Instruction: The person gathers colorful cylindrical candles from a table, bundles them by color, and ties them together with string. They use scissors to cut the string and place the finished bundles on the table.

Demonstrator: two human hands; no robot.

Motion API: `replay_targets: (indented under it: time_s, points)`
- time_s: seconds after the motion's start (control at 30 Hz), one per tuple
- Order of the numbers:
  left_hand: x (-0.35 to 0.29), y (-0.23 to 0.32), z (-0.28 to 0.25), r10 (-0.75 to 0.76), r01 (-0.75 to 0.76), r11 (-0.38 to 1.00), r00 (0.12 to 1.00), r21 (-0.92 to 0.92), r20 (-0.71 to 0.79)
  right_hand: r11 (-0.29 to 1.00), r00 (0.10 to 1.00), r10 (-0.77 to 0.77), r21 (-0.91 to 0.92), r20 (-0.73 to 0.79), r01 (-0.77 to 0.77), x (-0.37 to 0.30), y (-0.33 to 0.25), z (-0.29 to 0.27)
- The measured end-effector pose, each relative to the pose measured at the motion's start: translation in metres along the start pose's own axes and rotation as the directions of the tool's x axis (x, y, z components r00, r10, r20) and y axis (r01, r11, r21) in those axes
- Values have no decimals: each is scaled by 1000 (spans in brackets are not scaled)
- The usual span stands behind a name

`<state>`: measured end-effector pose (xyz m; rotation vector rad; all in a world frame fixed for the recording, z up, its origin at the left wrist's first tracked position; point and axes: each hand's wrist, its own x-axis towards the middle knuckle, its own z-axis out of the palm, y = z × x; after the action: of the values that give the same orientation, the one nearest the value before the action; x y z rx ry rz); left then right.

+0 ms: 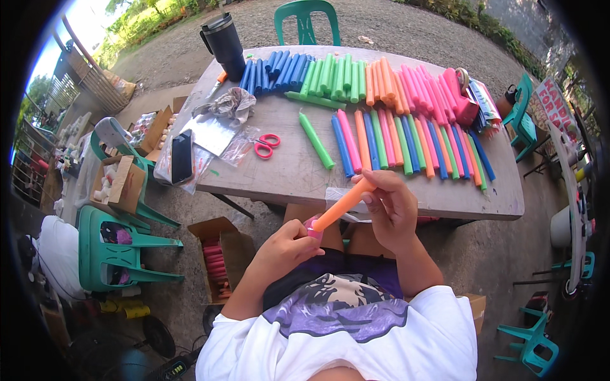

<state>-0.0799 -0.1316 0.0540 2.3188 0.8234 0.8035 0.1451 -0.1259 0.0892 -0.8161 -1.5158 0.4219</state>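
Note:
An orange candle (343, 204) slants between my two hands, just in front of the table's near edge. My right hand (392, 209) pinches its upper end between thumb and fingers. Around its lower end my left hand (289, 246) is closed, with a small pink piece (312, 227) showing at the fingers; what that piece is I cannot make out. On the table beyond lies a row of mixed blue, pink, orange and green candles (406, 143). A single green candle (316, 141) lies apart, left of that row.
Farther back on the table (267, 174) are piles of blue candles (279, 73), green, orange and pink ones. Red-handled scissors (267, 146), a phone (182, 157), plastic bags and a black tumbler (223, 46) are at left. A cardboard box (219, 260) of candles stands below.

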Motion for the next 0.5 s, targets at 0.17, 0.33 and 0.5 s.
replay_targets:
  time_s: [0.17, 0.33, 0.5]
  points:
    - [-2, 3, 1, -6, 4, 994, 1000, -107, -16, 989, 920, 117, 44, 374, -144, -20, 5, 15]
    - [-4, 4, 0, -22, 12, 981, 999, -196, -47, 988, 842, -50, -98, 538, 121, -14, 17, 24]
    - [-7, 1, 4, -18, 19, 987, 1000, -159, 8, 658, 968, 55, -738, 243, 148, 8, 55, 43]
